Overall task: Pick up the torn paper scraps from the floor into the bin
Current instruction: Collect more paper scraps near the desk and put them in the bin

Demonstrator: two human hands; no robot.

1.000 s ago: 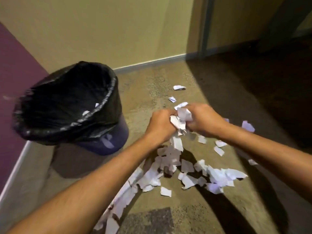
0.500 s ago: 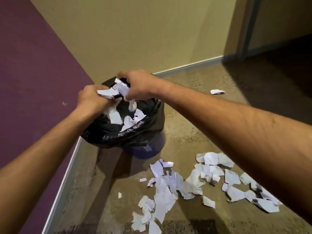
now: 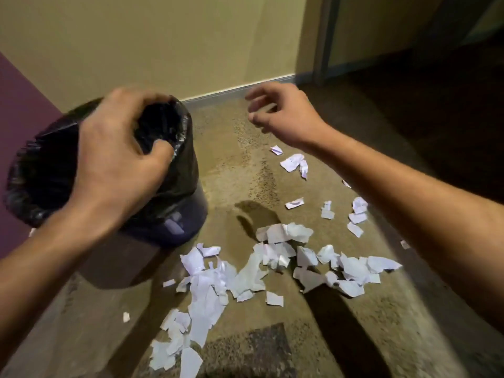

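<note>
my left hand (image 3: 114, 156) hangs over the bin (image 3: 174, 170), fingers loosely curled, holding nothing. my right hand (image 3: 283, 115) hovers right of it, fingers apart, empty. most paper scraps (image 3: 272, 263) still lie on the floor (image 3: 234, 165) below both hands.

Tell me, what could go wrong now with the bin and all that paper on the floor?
1. The left hand hangs over the bin near its black liner; a bump might tip the bin or pull the liner loose.
2. Many paper scraps lie spread on the floor. Small stray ones could be missed, or stepped on and slipped on.
</note>
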